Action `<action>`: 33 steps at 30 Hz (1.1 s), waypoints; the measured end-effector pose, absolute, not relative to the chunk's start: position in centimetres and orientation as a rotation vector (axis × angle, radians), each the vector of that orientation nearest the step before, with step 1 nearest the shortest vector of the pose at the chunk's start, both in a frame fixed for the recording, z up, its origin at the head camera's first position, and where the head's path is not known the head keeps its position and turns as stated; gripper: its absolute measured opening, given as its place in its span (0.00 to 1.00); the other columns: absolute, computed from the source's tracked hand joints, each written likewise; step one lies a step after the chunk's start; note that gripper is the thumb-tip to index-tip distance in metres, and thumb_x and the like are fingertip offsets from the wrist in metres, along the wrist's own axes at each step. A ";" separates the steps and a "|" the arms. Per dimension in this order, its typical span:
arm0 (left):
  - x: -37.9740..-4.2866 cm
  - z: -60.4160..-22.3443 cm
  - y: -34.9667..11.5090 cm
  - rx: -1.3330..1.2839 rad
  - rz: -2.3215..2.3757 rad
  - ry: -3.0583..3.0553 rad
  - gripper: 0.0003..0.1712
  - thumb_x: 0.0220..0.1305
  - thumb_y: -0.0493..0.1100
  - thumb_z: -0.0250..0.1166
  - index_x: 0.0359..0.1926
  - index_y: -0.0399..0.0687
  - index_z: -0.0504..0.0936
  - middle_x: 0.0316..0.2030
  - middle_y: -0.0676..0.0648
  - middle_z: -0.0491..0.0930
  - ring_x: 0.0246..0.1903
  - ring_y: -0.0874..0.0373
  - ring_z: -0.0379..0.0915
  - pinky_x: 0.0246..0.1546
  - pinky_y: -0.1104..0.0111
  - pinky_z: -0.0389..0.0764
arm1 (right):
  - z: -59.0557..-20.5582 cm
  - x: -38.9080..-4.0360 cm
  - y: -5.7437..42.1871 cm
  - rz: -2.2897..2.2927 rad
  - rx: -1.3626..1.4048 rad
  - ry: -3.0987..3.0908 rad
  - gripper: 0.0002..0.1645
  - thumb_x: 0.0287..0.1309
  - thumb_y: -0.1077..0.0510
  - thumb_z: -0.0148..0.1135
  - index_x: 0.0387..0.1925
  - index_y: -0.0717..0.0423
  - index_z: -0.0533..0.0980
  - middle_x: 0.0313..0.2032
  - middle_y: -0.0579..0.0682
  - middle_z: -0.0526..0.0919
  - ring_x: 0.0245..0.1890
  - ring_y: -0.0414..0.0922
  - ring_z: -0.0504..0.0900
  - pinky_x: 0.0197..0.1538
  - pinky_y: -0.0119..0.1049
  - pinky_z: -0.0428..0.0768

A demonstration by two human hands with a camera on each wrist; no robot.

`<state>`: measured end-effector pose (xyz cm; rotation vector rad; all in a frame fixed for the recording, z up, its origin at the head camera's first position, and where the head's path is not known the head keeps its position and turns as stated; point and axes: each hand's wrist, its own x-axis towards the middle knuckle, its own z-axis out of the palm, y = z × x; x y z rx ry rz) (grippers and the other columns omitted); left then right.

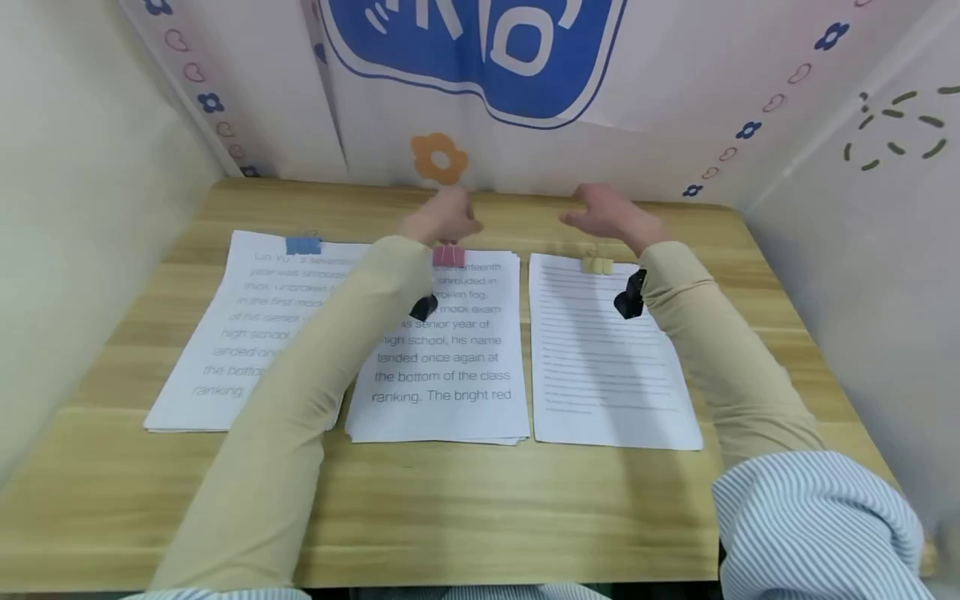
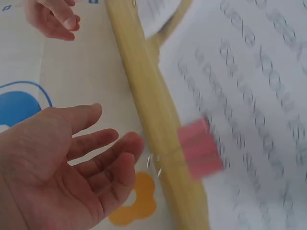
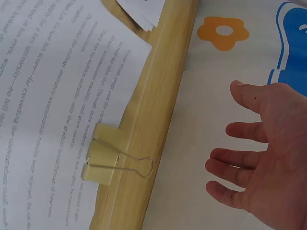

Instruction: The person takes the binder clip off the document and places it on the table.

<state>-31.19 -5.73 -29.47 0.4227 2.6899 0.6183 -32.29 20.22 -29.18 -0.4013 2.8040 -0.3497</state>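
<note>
Three stacks of printed paper lie side by side on the wooden table. The left stack (image 1: 255, 333) has a blue binder clip (image 1: 303, 245) at its top edge. On the middle stack (image 1: 450, 358) is a pink binder clip (image 2: 200, 148), its wire handles pointing to the table's back edge. A yellow binder clip (image 3: 106, 153) grips the right stack (image 1: 607, 358), which bears smaller print. My left hand (image 2: 72, 167) hovers near the pink clip with loosely bent fingers, holding nothing. Beyond the yellow clip, my right hand (image 3: 264, 153) is spread and holds nothing.
The wooden table (image 1: 480, 517) ends at a white back panel (image 1: 525, 154) with a blue emblem and an orange flower (image 1: 439, 158). White side walls (image 1: 847, 275) stand left and right. Black wrist devices (image 1: 632, 293) sit on both sleeves.
</note>
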 end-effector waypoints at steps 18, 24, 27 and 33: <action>-30.2 -34.6 1.4 0.096 0.995 2.565 0.03 0.61 0.33 0.55 0.30 0.38 0.74 0.22 0.47 0.71 0.19 0.57 0.71 0.26 0.71 0.80 | -30.6 -31.5 24.3 -0.395 -0.287 2.775 0.37 0.68 0.48 0.47 0.67 0.69 0.55 0.68 0.67 0.59 0.68 0.63 0.57 0.72 0.56 0.58; -30.8 -36.3 3.2 0.071 1.042 2.539 0.06 0.58 0.29 0.52 0.36 0.32 0.75 0.17 0.47 0.72 0.12 0.61 0.69 0.15 0.76 0.74 | -30.8 -31.4 25.2 -0.352 -0.260 2.788 0.36 0.68 0.47 0.46 0.67 0.67 0.56 0.67 0.66 0.60 0.68 0.62 0.59 0.71 0.56 0.60; -31.0 -36.7 3.9 0.047 1.076 2.528 0.05 0.58 0.29 0.52 0.26 0.36 0.72 0.15 0.47 0.73 0.11 0.61 0.70 0.14 0.76 0.75 | -31.0 -31.3 25.7 -0.338 -0.248 2.792 0.36 0.68 0.47 0.46 0.67 0.67 0.56 0.67 0.66 0.60 0.68 0.62 0.60 0.70 0.56 0.60; -31.3 -37.1 5.4 -0.019 1.103 2.488 0.05 0.59 0.30 0.53 0.35 0.32 0.75 0.13 0.47 0.73 0.10 0.61 0.72 0.15 0.76 0.77 | -31.2 -31.5 26.8 -0.333 -0.237 2.791 0.36 0.68 0.48 0.47 0.67 0.68 0.56 0.67 0.67 0.60 0.68 0.62 0.59 0.71 0.56 0.60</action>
